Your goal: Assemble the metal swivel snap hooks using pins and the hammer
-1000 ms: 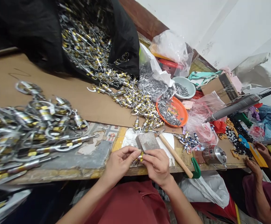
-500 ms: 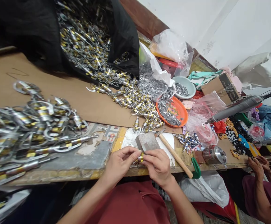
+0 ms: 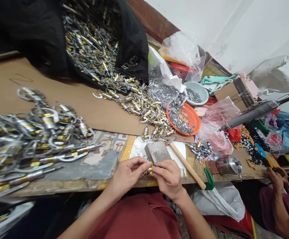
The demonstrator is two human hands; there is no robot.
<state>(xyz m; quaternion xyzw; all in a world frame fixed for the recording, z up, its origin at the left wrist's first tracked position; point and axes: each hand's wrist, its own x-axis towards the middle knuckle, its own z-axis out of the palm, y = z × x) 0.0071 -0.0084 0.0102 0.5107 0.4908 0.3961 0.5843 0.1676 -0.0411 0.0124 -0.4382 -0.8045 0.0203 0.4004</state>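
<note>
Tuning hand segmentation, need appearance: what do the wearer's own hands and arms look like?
Left hand and right hand: bare, no gloves; no rings discernible. Left forearm and right forearm: bare, no watch or bracelet, no sleeves in view. Between them shows a plain dark red garment.

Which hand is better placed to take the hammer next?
Probably the right hand: it's nearer the hammer handle than the left hand. Both pinch a small metal piece, so the right would need freeing first.
</note>
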